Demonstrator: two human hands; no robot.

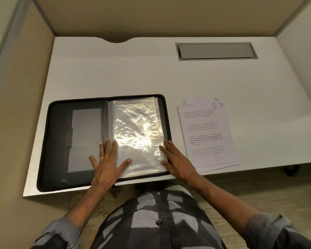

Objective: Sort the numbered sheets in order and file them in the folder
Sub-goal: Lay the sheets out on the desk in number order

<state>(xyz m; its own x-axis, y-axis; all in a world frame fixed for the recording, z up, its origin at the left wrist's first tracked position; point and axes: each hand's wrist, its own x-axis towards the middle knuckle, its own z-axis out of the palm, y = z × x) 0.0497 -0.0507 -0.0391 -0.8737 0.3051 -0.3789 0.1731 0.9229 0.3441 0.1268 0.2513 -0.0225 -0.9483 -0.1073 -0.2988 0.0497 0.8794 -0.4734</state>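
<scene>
head view: i see sheets (210,137) right of the open folder (57,141) on a white desk (133,72); left hand (108,164) and right hand (178,164) press the folder, fingers straight.

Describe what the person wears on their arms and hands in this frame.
Both hands are bare, no gloves. The left hand has a thin gold ring on one finger; the right hand shows none. Grey-and-dark patterned sleeves are rolled up near the elbows.

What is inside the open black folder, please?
The right half of the folder holds clear plastic sleeves; the left has a grey pocket. Glare hides whether any sheet is already in the sleeves.
</scene>
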